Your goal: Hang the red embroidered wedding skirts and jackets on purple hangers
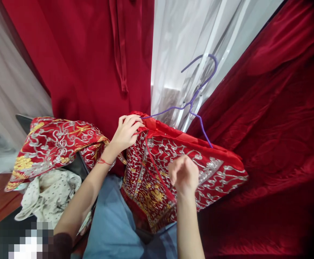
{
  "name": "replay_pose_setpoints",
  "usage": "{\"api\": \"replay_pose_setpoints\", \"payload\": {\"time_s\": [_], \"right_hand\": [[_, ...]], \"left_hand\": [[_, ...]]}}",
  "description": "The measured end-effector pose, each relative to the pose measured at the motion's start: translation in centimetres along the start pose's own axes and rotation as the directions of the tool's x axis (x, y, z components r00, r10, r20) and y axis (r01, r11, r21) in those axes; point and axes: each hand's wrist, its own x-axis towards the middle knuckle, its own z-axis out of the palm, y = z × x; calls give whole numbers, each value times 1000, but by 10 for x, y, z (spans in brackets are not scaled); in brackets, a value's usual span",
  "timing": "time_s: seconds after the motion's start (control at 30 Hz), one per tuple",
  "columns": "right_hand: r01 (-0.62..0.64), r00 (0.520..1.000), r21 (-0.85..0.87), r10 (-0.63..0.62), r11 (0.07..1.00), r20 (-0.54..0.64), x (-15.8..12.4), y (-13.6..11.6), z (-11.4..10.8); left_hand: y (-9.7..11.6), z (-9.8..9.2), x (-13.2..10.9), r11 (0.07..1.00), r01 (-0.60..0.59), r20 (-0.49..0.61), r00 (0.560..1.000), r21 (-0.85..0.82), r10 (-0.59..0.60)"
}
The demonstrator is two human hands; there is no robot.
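Note:
A red skirt (pixel 157 187) with silver and gold embroidery lies across my lap, its plain red band along the top. A purple wire hanger (pixel 191 100) is tucked into that band, its hook sticking up. At the band's left end, my left hand (pixel 130 130) is closed on the skirt's edge beside the hanger's tip. My right hand (pixel 183 173) is curled into a fist in front of the embroidery; whatever its fingers may hold is hidden. A thin red tie (pixel 155 163) hangs from the band and runs down toward my right wrist.
On the left, another red embroidered piece (pixel 57 144) lies over a dark chair, above a white spotted cloth (pixel 51 190). Red cloth (pixel 92 64) hangs behind, with clear plastic covers (pixel 173 46) in the middle and dark red fabric (pixel 275 144) at the right.

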Motion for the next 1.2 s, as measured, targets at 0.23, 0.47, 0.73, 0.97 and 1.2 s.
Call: {"api": "replay_pose_setpoints", "payload": {"time_s": [0.23, 0.47, 0.73, 0.97, 1.2], "right_hand": [[-141, 990, -632, 100, 762, -99, 22, 41, 15], [-85, 995, -727, 25, 681, -93, 31, 39, 47], [-96, 990, -602, 11, 793, -143, 24, 26, 64], [-59, 991, -540, -17, 840, -135, 6, 28, 77], [-214, 958, -449, 95, 868, -272, -15, 54, 83]], "left_hand": [[7, 7, 5, 1000, 2, 40, 999, 7, -3], [15, -6, 2, 995, -88, 143, 985, -57, 95], [39, -26, 2, 989, -47, 149, 987, -139, 68], [50, -23, 5, 980, 61, 19, 998, -191, -59], [54, -4, -7, 944, 205, -69, 971, -260, -230]]}}
